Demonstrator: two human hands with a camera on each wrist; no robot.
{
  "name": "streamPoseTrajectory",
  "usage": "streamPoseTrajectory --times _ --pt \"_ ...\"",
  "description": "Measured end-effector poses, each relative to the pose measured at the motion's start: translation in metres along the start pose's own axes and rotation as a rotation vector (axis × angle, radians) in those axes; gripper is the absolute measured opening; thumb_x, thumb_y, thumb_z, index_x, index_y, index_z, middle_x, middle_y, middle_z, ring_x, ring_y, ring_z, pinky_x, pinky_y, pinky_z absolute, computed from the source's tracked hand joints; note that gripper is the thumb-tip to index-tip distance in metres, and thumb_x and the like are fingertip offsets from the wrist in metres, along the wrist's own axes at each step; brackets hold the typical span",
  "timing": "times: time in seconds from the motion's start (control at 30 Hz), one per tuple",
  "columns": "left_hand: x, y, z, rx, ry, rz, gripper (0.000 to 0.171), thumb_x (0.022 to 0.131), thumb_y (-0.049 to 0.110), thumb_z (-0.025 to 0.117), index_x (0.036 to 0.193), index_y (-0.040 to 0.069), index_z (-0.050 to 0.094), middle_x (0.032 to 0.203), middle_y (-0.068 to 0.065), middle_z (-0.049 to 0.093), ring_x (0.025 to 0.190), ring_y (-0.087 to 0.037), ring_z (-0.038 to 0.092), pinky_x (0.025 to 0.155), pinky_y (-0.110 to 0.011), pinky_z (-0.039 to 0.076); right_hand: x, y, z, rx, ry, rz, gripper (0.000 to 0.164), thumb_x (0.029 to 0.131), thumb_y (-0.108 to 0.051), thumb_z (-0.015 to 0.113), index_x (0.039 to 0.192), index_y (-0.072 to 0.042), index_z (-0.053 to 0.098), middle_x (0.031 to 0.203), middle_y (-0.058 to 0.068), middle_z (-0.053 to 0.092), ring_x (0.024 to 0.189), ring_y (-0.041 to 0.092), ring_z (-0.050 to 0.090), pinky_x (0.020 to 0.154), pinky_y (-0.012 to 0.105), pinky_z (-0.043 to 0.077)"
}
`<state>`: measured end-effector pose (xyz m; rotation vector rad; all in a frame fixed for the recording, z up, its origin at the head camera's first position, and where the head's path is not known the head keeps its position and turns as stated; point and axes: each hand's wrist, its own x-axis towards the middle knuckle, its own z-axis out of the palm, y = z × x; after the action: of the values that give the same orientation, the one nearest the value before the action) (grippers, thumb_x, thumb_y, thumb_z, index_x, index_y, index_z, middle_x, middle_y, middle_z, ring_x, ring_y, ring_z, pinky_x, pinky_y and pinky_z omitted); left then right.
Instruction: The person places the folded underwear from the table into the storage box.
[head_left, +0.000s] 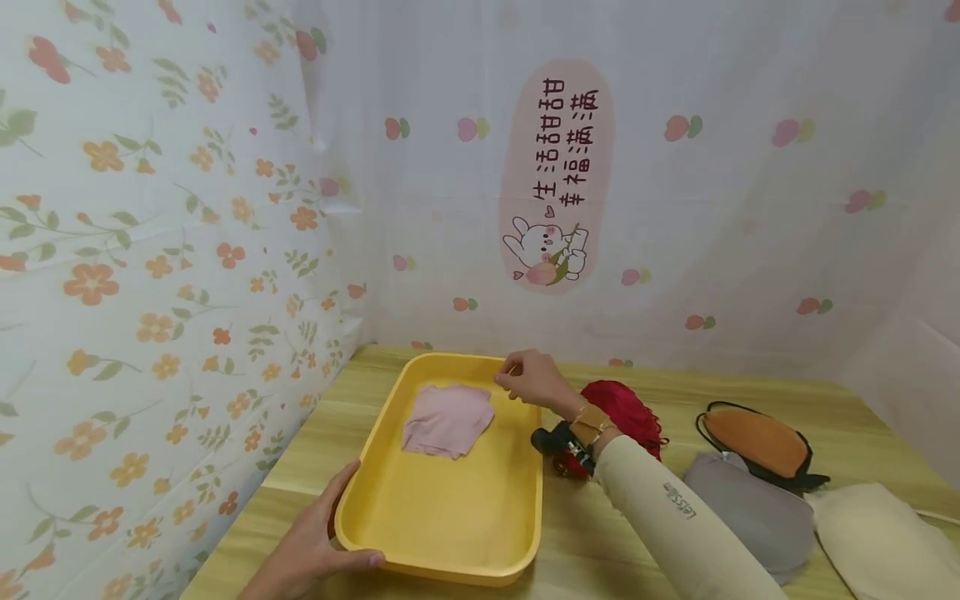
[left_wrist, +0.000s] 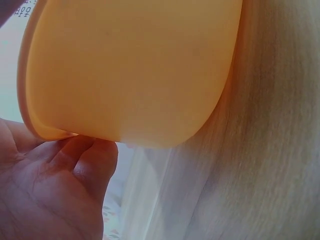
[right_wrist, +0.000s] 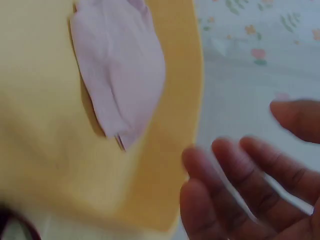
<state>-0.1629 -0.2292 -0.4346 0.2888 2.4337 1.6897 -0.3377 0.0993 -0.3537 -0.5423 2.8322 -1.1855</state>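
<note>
A yellow tray point(head_left: 450, 500) lies on the wooden table, with a folded pink cloth point(head_left: 448, 419) flat in its far left part. At the tray's near left corner my left hand point(head_left: 311, 533) holds on, thumb at the near side and fingers along the left side; the left wrist view shows these fingers point(left_wrist: 95, 162) against the tray's outer wall. My right hand point(head_left: 534, 379) hovers by the far right corner, its fingers loosely bent. In the right wrist view, nothing is between the right fingers point(right_wrist: 240, 172) and thumb, and the pink cloth point(right_wrist: 120, 70) lies apart from them.
Right of the tray lies a red bundle point(head_left: 618, 410), partly behind my right wrist. Farther right are an orange-brown pouch point(head_left: 757, 440) with black cord, a grey cloth item point(head_left: 750, 508) and a cream one point(head_left: 885, 537). Patterned curtains point(head_left: 420, 208) border the table's back and left.
</note>
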Motion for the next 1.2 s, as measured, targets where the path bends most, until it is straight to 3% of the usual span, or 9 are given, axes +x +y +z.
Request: streamPoseTrajectory --times 0.23,0.47,0.7,0.93,1.07,1.2 --pt "0.001 -0.001 0.003 -0.024 -0.005 0.008 0.113 0.079 0.016 0.084 0.161 0.003 0.007 0.161 -0.031 0.024 0.129 -0.032 0.054 0.093 -0.017 0.051 -0.018 0.033 -0.033 0.091 0.061 -0.074 0.019 0.098 -0.019 0.064 0.107 -0.003 0.071 0.091 0.014 0.074 0.072 0.017 0.069 0.064 0.030 0.058" --pt "0.000 0.001 0.002 -0.021 0.008 -0.002 0.113 0.079 0.018 0.084 0.161 0.003 0.007 0.161 -0.030 0.026 0.128 -0.032 0.055 0.092 -0.017 0.051 -0.034 0.076 -0.049 -0.047 0.195 -0.089 0.015 0.097 -0.015 0.065 0.101 -0.002 0.071 0.089 0.013 0.073 0.077 0.016 0.064 0.070 0.031 0.053" --pt "0.000 -0.001 0.002 -0.004 0.003 0.017 0.112 0.080 0.018 0.083 0.160 0.001 0.007 0.160 -0.030 0.028 0.126 -0.028 0.057 0.092 -0.015 0.051 -0.049 0.118 -0.055 -0.130 0.238 0.065 0.028 0.097 -0.019 0.065 0.114 0.003 0.063 0.109 0.025 0.066 0.097 0.036 0.064 0.082 0.049 0.055" --pt "0.001 -0.001 0.003 -0.007 0.012 0.018 0.112 0.079 0.017 0.084 0.160 0.002 0.009 0.159 -0.029 0.032 0.124 -0.028 0.058 0.092 -0.016 0.051 -0.054 0.139 -0.064 -0.124 0.236 0.227 0.052 0.093 -0.024 0.068 0.127 0.012 0.053 0.127 0.038 0.058 0.105 0.046 0.060 0.083 0.052 0.054" --pt "0.001 -0.001 0.003 -0.021 0.014 0.015 0.112 0.079 0.017 0.085 0.160 0.002 0.009 0.159 -0.029 0.030 0.125 -0.029 0.057 0.093 -0.015 0.051 -0.056 0.149 -0.064 -0.168 0.216 0.324 0.067 0.090 -0.031 0.070 0.133 0.015 0.046 0.131 0.040 0.054 0.115 0.053 0.053 0.099 0.064 0.040" --pt "0.000 -0.002 0.004 -0.047 0.007 0.006 0.113 0.079 0.018 0.085 0.160 0.002 0.008 0.160 -0.030 0.028 0.128 -0.031 0.054 0.094 -0.015 0.050 -0.057 0.155 -0.064 -0.159 0.172 0.399 0.078 0.090 -0.036 0.068 0.140 0.017 0.038 0.138 0.041 0.047 0.124 0.058 0.044 0.100 0.068 0.028"
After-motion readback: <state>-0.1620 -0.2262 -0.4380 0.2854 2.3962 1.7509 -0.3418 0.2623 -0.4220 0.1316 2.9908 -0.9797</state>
